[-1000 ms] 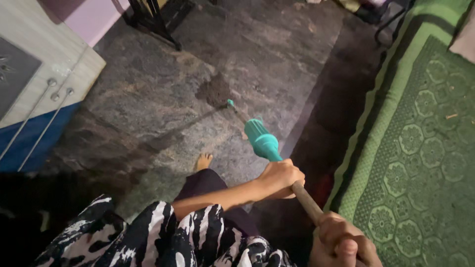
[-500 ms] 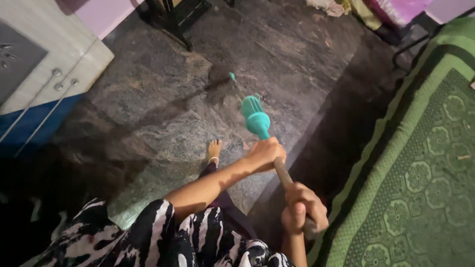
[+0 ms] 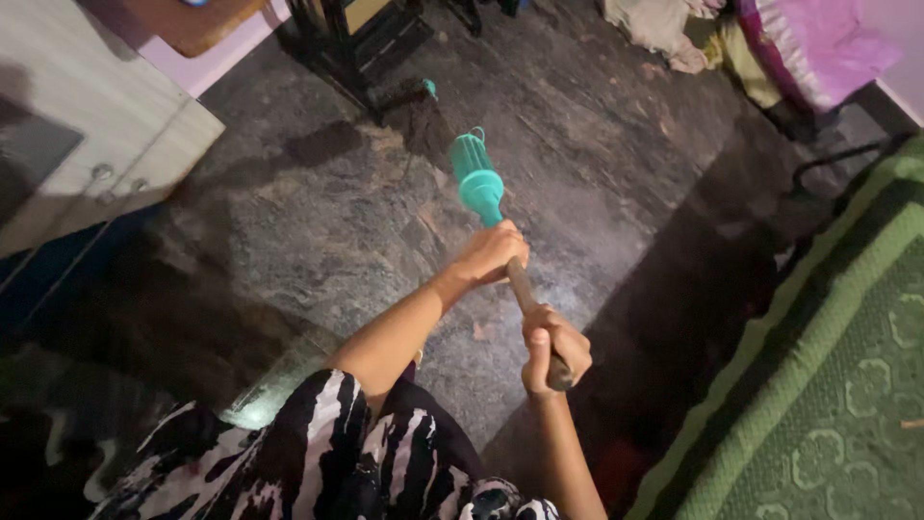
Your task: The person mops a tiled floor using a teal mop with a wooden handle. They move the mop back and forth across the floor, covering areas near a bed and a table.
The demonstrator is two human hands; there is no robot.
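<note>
A long broom lies out in front of me, with a brown stick point(image 3: 521, 287) and a teal plastic collar point(image 3: 476, 178). Its dark bristle head point(image 3: 416, 117) rests on the dark stone floor point(image 3: 289, 221). My left hand point(image 3: 491, 255) grips the stick just below the teal collar, arm stretched forward. Lower down, my right hand point(image 3: 551, 347) is closed round the end of the stick. My black and white patterned clothing point(image 3: 318, 462) fills the bottom of the view.
A white cabinet point(image 3: 96, 144) stands at the left. Black furniture legs point(image 3: 356, 43) rise just beyond the bristle head. A green patterned mat point(image 3: 837, 404) covers the right side. Crumpled cloths point(image 3: 674, 34) and pink bedding point(image 3: 818, 43) lie at the top right.
The broom head has swept farther away across the floor, up to the black furniture legs. Both hands have stayed on the stick and pushed forward; my foot has left the view.
</note>
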